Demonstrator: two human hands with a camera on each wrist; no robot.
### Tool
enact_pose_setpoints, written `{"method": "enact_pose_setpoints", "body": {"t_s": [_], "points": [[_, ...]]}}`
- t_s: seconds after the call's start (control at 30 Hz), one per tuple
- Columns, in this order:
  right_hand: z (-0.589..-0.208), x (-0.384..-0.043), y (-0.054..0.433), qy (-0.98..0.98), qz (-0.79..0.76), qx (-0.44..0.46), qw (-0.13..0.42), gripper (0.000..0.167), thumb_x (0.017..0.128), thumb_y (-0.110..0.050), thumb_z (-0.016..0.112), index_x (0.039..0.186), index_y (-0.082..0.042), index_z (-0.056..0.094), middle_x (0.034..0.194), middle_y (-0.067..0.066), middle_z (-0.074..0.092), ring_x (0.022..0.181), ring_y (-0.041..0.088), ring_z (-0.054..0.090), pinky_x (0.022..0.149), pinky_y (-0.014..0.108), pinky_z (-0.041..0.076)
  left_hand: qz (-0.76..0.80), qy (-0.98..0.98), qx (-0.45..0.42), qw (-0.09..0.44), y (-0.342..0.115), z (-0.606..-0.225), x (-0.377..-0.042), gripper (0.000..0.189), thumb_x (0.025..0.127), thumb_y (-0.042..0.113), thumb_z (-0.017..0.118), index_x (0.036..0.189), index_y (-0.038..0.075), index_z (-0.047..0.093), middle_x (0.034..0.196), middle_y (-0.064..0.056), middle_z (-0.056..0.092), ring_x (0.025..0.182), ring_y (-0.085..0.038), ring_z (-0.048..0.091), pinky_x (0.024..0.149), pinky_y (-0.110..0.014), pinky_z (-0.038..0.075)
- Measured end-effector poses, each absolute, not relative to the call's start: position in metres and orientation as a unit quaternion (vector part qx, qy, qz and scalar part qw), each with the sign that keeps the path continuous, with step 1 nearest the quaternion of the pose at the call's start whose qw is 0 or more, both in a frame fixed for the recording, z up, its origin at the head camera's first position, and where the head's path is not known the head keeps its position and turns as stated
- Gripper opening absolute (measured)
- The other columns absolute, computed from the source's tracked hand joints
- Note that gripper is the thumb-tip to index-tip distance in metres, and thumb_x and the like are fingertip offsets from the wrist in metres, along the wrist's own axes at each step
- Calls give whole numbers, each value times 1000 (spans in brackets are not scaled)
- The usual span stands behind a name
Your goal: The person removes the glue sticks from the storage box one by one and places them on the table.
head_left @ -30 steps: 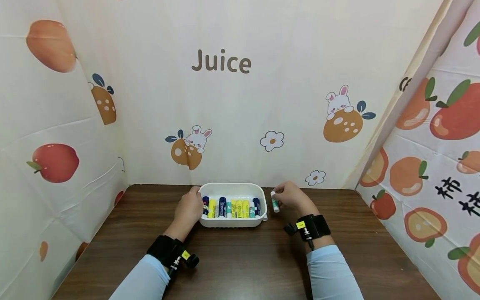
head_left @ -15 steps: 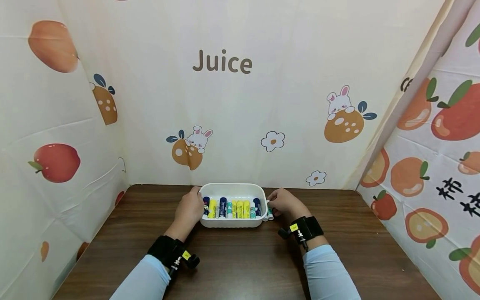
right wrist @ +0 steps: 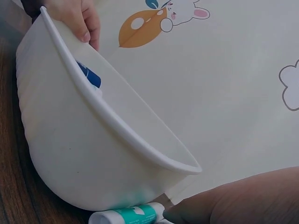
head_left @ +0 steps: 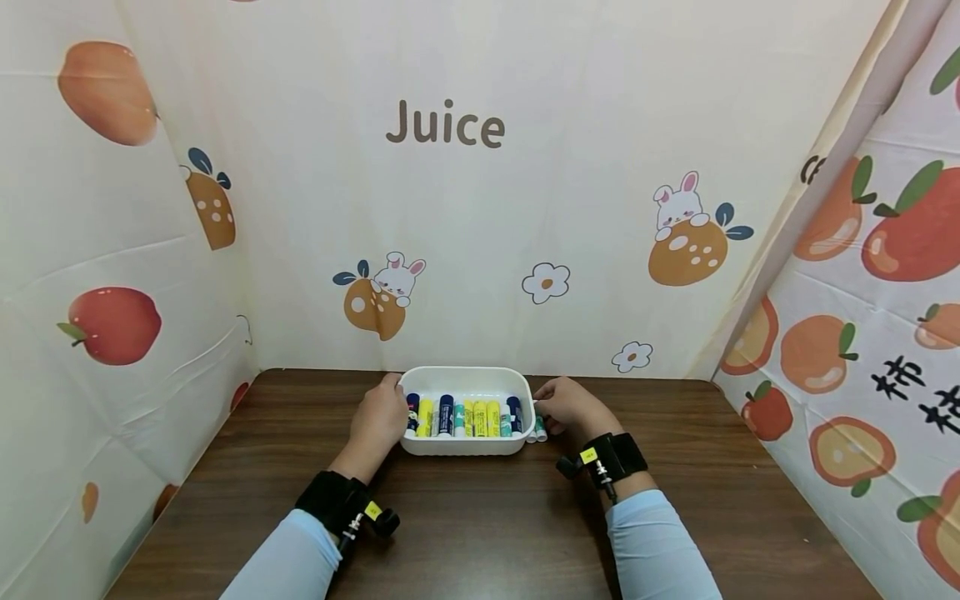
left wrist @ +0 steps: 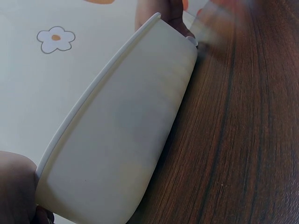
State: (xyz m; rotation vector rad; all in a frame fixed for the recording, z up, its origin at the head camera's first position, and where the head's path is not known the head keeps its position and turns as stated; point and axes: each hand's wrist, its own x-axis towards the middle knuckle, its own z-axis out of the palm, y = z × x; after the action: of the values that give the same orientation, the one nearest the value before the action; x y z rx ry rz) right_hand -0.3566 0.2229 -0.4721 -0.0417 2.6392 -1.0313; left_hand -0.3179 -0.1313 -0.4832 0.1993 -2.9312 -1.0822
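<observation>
A white plastic box (head_left: 461, 447) stands on the table, holding a row of small capped stick tubes (head_left: 480, 418) in dark blue, yellow and teal. My left hand (head_left: 381, 412) grips the box's left end. In the right wrist view, fingers of my left hand (right wrist: 84, 21) hang over the rim. By the box's right end, my right hand (head_left: 573, 408) holds a green-and-white stick tube (right wrist: 138, 213) near one end, its other fingers mostly hidden. This tube lies low against the outside wall. The pale end of another tube (head_left: 531, 436) shows beside it.
The brown wooden table (head_left: 480, 525) extends in front of the box. Behind stands a cream backdrop (head_left: 465, 208) printed with fruit, rabbits and flowers, and patterned side sheets (head_left: 862, 333) flank the table.
My right hand has moved left with the green-and-white tube, bringing it from a small gap away to right beside the box. My left hand has kept its place on the box.
</observation>
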Motion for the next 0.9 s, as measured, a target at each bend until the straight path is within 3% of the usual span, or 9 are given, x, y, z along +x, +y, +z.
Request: {"method": "enact_pose_setpoints", "body": {"t_s": [0.27,0.5,0.7,0.9], "points": [[-450,-350,219,929,-357,5,95,30,113,-26,68,131,-4,76,111,15,79,88,27,74,73,35,64,-344,-937,62,4,-130,-482,-317,50,124,27,38,167,2,49,152,-29,68,116,-37,73,101,-61,63],[-425,-333,183,949,-314,-34,24,28,113,-28,69,126,-5,79,120,14,78,105,28,72,91,46,65,-342,-937,63,5,-131,-483,-318,50,124,27,38,167,3,49,152,-29,68,118,-38,73,104,-62,63],[-429,-326,158,969,-221,-100,36,36,110,-30,76,134,-4,80,118,13,79,98,24,71,89,45,65,-342,-937,66,5,-131,-484,-318,50,124,28,37,166,4,50,153,-28,69,119,-37,73,103,-61,63],[-441,-323,149,982,-149,-116,33,41,108,-36,79,135,-5,81,135,12,80,109,22,72,106,49,63,-342,-937,65,5,-131,-482,-318,50,124,28,37,167,4,49,154,-29,68,124,-39,74,104,-63,62]]}}
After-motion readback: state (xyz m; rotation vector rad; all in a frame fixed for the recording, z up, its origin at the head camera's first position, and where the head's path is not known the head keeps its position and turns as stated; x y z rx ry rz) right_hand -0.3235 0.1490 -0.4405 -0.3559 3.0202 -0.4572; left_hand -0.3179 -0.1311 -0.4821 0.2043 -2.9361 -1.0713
